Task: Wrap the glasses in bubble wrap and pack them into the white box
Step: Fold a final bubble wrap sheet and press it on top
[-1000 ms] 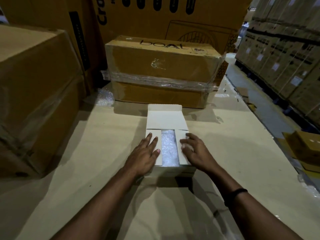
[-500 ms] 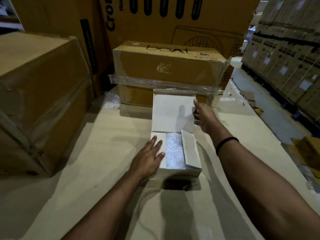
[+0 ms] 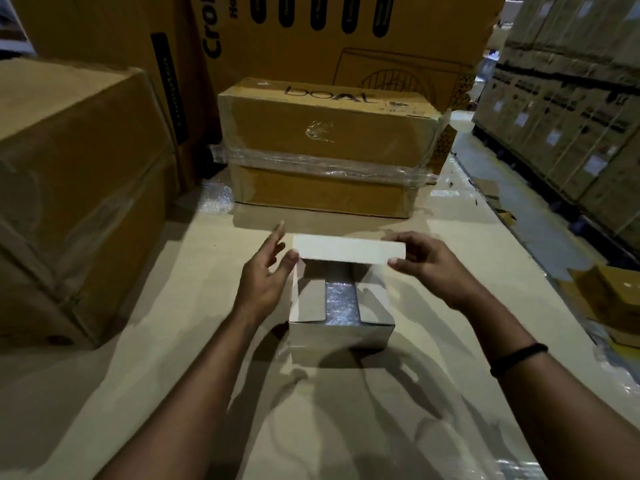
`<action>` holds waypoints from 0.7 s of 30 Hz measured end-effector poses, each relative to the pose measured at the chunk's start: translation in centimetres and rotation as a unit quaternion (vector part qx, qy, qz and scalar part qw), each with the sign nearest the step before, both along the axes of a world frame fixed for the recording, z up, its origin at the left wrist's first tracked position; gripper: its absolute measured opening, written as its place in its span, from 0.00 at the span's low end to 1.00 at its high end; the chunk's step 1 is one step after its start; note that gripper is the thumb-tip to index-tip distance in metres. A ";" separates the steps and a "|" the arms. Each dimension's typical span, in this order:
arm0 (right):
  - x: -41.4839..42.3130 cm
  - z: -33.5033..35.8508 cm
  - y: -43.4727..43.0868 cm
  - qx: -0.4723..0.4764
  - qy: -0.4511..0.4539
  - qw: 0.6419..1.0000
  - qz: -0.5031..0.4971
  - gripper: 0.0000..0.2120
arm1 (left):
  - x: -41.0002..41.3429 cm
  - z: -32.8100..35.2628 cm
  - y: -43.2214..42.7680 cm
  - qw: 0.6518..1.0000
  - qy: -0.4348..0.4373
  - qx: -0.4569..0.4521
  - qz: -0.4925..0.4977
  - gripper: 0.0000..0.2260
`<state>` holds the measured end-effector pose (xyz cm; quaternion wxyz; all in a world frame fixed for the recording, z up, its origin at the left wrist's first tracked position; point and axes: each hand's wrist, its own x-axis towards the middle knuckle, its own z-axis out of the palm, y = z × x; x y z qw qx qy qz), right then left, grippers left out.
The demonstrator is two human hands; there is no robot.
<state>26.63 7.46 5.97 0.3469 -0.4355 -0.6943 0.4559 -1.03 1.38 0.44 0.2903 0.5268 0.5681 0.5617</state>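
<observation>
The white box [image 3: 341, 336] stands on the cardboard-covered surface in front of me. Its two side flaps are folded inward, and bubble wrap [image 3: 341, 299] shows in the gap between them; the glasses themselves are hidden under it. The box's lid flap [image 3: 348, 249] is raised and tilted toward me. My left hand [image 3: 265, 278] pinches the lid's left end with thumb and fingers. My right hand [image 3: 429, 268] pinches its right end. A black band sits on my right wrist.
A taped brown carton [image 3: 329, 147] marked "boAt" stands just behind the box. A large carton [image 3: 76, 188] flanks the left. Loose bubble wrap [image 3: 216, 197] lies at the back left. The surface drops off at the right toward stacked cartons [image 3: 568, 109].
The lid flap, lying flat open behind the box, has been lifted and swung toward me. My left hand left the side flap and took the lid; my right hand now grips the lid's right end.
</observation>
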 end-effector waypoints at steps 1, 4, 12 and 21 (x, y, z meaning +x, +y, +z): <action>0.2 -0.7 -0.7 0.014 -0.012 1.000 0.005 0.17 | -0.2 0.2 -0.2 1.000 0.018 0.003 -0.015 0.27; 0.6 -3.0 -1.8 0.039 -0.030 0.999 0.005 0.18 | -0.4 -0.7 -1.3 0.997 0.073 -0.005 -0.019 0.18; 0.7 -8.1 -3.1 0.044 -0.036 0.998 0.005 0.23 | -0.3 -3.8 -3.4 0.997 0.069 -0.033 -0.023 0.20; 0.9 -10.0 -3.5 0.105 -0.112 0.988 0.010 0.18 | 0.0 -5.3 -4.3 0.984 0.174 -0.041 -0.010 0.16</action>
